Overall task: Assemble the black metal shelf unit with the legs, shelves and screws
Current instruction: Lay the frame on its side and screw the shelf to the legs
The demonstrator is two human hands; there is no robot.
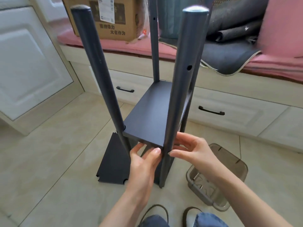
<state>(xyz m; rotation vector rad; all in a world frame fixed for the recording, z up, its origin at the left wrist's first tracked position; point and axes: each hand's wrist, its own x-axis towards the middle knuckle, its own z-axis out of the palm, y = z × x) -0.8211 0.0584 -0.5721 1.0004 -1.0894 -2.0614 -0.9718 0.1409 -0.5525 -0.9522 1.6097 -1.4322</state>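
Shelf unit stands on the floor, directly ahead of both hands. Near right leg runs upright, long axis vertical, top tilted slightly toward the camera. Middle shelf lies level, its near right corner touching that leg. Left hand sits under and against the shelf's near edge, thumb pressed at the corner. Right hand is at the leg from the right, fingertips pinched together at the joint; whether they hold a screw, cannot tell. Both hands equally near the joint. Clear plastic box with small hardware sits on the floor just right of the leg.
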